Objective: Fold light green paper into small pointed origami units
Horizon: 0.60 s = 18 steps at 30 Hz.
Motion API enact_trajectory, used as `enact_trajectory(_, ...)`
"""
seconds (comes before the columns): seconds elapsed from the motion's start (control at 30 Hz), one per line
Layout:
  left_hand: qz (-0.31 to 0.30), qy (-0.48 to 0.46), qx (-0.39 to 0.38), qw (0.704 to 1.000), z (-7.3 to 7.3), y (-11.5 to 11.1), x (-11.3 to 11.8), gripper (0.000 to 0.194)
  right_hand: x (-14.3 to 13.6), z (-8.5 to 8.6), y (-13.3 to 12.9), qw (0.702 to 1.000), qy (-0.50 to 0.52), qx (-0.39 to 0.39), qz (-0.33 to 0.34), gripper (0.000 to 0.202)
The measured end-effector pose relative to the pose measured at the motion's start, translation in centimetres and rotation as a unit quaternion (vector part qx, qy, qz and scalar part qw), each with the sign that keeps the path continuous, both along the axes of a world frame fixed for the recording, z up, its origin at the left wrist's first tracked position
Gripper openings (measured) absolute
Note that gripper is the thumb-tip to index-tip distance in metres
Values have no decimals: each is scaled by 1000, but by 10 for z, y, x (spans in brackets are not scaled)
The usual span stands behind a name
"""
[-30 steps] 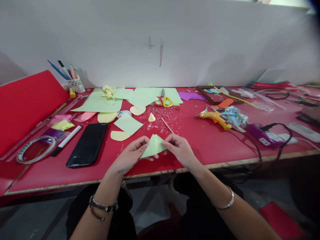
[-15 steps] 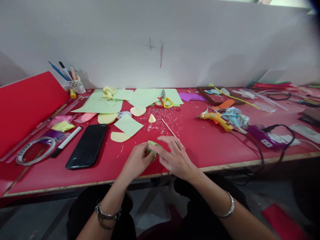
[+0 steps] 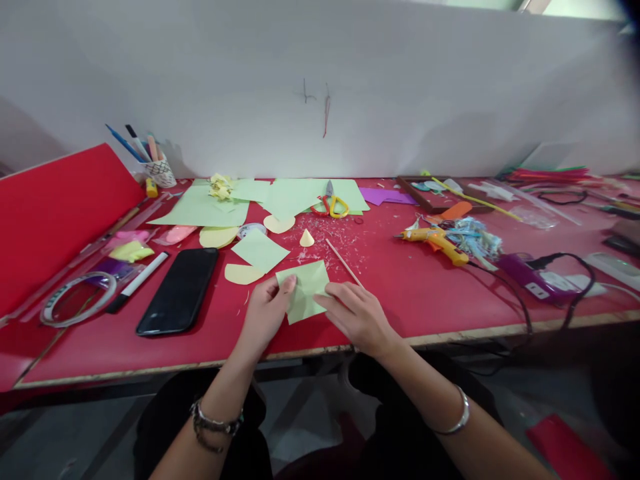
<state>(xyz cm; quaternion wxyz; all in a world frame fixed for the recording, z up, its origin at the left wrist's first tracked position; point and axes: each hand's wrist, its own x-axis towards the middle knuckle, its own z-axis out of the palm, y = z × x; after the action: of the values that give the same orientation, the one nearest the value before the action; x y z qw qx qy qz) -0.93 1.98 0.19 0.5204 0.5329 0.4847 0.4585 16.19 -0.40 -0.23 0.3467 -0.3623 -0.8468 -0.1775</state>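
A light green square of paper with faint creases is spread out between my hands, above the front of the red table. My left hand pinches its left side, thumb on top. At its right edge, my right hand has its fingers closed on the paper, the thumb partly hidden. Just beyond the paper stand a small pale yellow cone and a thin wooden stick lying slantwise. Another green paper square lies to the left, partly over a cut yellow paper piece.
A black phone and a marker lie left. Scissors rest on green sheets at the back. To the right are a yellow glue gun with its cord and a purple power socket. Paper scraps litter the middle.
The green paper was folded or curled up in my left hand; now it is opened out flat. My right hand's spread fingers have closed on its right edge.
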Motion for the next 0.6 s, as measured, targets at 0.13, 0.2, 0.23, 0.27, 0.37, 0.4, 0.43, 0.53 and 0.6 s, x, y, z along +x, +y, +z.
enact_trajectory(0.13, 11, -50, -15, 999, 1, 0, 0, 39, 0, -4, 2, 983, 166, -70, 35, 15)
enact_trajectory(0.2, -8, -24, -6, 1000, 5, 0, -2, 45, -1, -3, 3, 972, 218, -73, 48, 15)
enact_trajectory(0.23, -19, 2, 9, 1000, 7, 0, -4, 44, -1, -1, 3, 967, 239, -71, 49, 15)
enact_trajectory(0.27, -28, 32, 30, 999, 9, 0, -6, 40, -2, 0, 3, 962, 259, -71, 49, 15)
enact_trajectory(0.37, -67, 127, 113, 983, 18, 0, -15, 28, 0, 1, 4, 945, 307, -107, 37, 13)
enact_trajectory(0.4, -92, 154, 140, 974, 20, 0, -19, 28, 1, 0, 5, 936, 325, -129, 33, 12)
enact_trajectory(0.43, -120, 178, 166, 962, 22, 0, -22, 28, 1, -1, 5, 926, 344, -154, 31, 9)
enact_trajectory(0.53, -170, 237, 228, 929, 25, 1, -29, 35, 3, -4, 6, 889, 399, -222, 42, 5)
enact_trajectory(0.6, -173, 248, 243, 922, 25, 2, -29, 32, 2, -5, 7, 859, 429, -275, 59, 6)
